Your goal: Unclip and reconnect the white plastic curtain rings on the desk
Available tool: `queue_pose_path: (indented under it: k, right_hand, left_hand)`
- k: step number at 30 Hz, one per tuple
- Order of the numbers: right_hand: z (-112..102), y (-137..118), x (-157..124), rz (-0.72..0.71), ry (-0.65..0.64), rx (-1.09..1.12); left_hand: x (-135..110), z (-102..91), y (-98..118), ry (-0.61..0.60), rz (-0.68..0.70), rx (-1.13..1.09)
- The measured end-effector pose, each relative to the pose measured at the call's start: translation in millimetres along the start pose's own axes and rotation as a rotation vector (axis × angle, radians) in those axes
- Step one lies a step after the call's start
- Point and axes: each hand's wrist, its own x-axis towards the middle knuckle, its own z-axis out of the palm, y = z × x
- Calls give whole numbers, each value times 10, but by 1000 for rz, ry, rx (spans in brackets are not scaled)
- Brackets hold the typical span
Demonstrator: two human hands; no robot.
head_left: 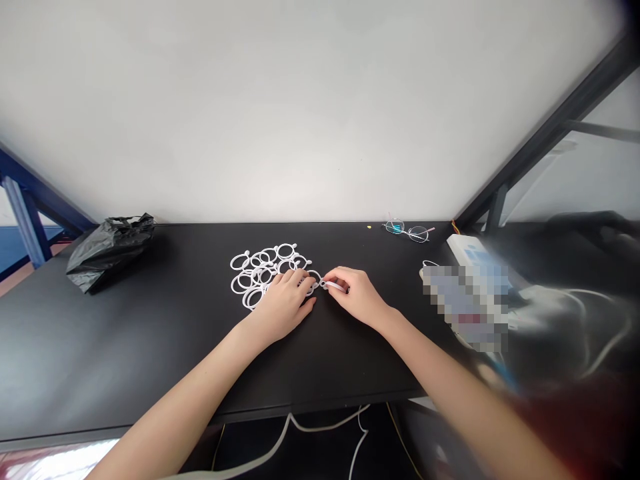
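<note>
Several white curtain rings (243, 283), each with a small round eyelet, lie in a loose overlapping pile on the black table. Resting over the right side of the pile is my left hand (290, 293), palm down with its fingers spread across the rings. It hides some of them. My right hand (357, 293), just to the right, pinches one white curtain ring (335, 286) between thumb and fingers. This ring is seen nearly edge-on, and its eyelet end points toward another ring by my left fingertips. I cannot tell whether the two touch.
A crumpled black plastic bag (113, 250) sits at the left of the table (190, 360). Wire-framed glasses (407, 231) lie at the back right. A white power strip (467, 257), a blurred-out flat object (463, 307) and cables are at the right. A pale wall stands behind.
</note>
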Motion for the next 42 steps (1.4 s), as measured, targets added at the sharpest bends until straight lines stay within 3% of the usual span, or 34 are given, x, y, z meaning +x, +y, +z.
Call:
queue_pose_path:
  k: [42]
  right_hand:
    - [12, 16, 3, -8, -7, 3]
  left_hand:
    - [-3, 34, -7, 43, 29, -5]
